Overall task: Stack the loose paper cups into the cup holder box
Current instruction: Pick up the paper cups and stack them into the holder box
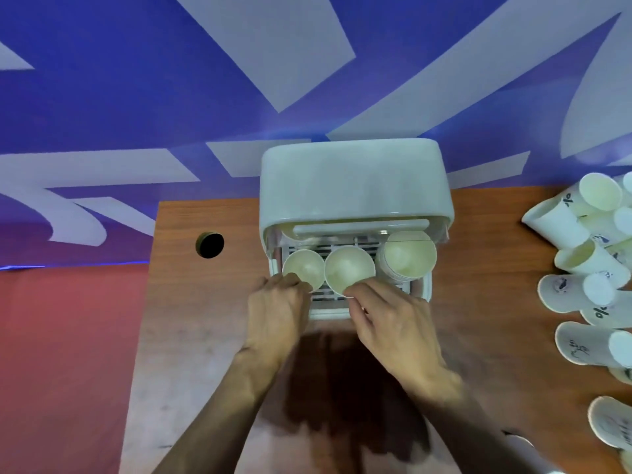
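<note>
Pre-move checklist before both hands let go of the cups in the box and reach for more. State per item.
1. Opening of cup holder box free, lid raised: ok.
2. Grip of left hand on left cup, near rim: ok.
3. Pinch of right hand on middle cup, near rim: ok.
4. Both cups mouth-up inside the box: ok.
5. Both cups seated on the box floor: cannot tell, bases hidden.
6. All loose cups stowed: not ok, many lie on the table at right.

Office — desk (191,336) with cable hole (209,245)
</note>
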The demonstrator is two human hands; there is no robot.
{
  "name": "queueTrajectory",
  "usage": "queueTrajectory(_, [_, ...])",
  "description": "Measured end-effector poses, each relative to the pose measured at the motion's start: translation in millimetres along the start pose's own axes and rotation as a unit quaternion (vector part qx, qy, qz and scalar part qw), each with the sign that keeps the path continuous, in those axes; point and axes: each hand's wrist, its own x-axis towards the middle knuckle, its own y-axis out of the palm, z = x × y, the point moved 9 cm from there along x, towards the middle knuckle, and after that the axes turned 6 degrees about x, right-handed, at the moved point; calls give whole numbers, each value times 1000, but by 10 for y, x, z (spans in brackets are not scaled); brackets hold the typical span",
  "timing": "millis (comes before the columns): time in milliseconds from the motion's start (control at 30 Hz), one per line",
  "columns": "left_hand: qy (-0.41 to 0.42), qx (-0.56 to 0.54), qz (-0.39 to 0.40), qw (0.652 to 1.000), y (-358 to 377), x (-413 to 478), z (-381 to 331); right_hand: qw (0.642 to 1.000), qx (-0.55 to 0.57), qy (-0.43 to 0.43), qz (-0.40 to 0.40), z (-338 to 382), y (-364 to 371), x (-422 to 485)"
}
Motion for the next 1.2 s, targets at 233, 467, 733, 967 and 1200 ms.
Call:
queueTrajectory(233, [18, -40, -35, 998, 83, 21, 40, 997, 12, 54, 47, -254, 414, 61])
queueTrajectory(467, [10, -83, -44, 996, 25, -1, 41, 993, -6, 90, 76, -373, 558, -23])
queueTrajectory(733, [-11, -123, -109, 986, -582, -387, -173, 994, 38, 81, 66, -174, -81, -377])
queueTrajectory(967, [196, -151, -92, 965, -540, -745, -1964, 966, 81, 244, -15, -1115, -922, -1807])
queueTrajectory(1200, [326, -190, -20, 926, -251, -873, -3680, 940, -12, 340, -25, -2046, -1517, -2598])
